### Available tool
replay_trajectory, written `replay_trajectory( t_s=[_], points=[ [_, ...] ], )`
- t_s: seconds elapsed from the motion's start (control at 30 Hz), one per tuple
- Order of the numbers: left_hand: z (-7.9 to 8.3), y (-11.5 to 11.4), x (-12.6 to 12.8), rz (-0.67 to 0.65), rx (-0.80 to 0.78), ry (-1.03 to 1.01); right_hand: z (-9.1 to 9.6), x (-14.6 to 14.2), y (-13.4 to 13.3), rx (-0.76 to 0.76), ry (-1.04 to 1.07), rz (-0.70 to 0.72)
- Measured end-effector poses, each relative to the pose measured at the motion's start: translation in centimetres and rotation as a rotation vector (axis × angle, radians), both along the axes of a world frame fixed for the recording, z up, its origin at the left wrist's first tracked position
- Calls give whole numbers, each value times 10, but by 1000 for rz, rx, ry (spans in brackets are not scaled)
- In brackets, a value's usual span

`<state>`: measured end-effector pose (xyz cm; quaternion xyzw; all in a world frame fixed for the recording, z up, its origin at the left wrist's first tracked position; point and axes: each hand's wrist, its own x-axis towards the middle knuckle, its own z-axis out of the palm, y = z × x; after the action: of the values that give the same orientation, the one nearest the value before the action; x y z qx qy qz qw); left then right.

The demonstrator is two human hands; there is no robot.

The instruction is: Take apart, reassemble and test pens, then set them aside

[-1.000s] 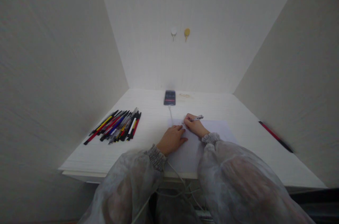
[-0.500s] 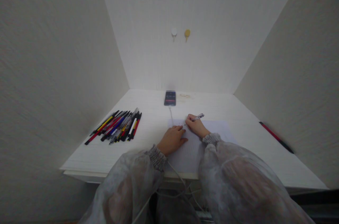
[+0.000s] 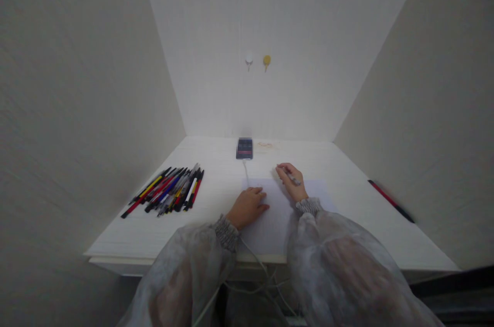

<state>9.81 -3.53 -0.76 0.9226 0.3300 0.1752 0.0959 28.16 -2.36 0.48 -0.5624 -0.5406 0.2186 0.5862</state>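
Starting at the left of the centre, we see our left hand [image 3: 247, 207] lying palm down over the left side of the white paper [image 3: 266, 231], fingers loosely spread, thumb apart, with nothing visible in its grasp. To its right, a little higher in the frame, our right hand [image 3: 291, 183] has its fingers curled closed around a slim pen [image 3: 295, 181]. That pen lies by the sheet's upper edge, its long axis slanting from upper left to lower right; the right hand is the nearer one, since it already has hold of it. The fingertips reach past the paper's upper edge; we can't tell whether the pen touches anything, and its tip is hard to make out.

Around these, a pile of pens [image 3: 165, 190] lies at the left of the table [image 3: 347, 183], most slanting from lower left to upper right, well apart from both hands. Near the upper centre of the tabletop, a phone [image 3: 244, 148] has a white cable [image 3: 246, 170] running down toward the left hand. At the far right, a red-and-black pen [image 3: 389, 199] lies along the side wall. Our left hand and right sleeve [image 3: 347, 255] cover parts of the sheet.
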Motion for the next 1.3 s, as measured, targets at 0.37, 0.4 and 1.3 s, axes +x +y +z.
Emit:
replay_trajectory(
  t_s=[0.37,0.4,1.3],
  points=[
    [6,3,4,124,-91,-521,46,-13,-29,7,508,323],
    [9,2,3,159,-123,-594,45,-13,-31,5,536,325],
    [7,7,4,289,-178,-639,33,21,-31,-40,1022,669]
  ],
)
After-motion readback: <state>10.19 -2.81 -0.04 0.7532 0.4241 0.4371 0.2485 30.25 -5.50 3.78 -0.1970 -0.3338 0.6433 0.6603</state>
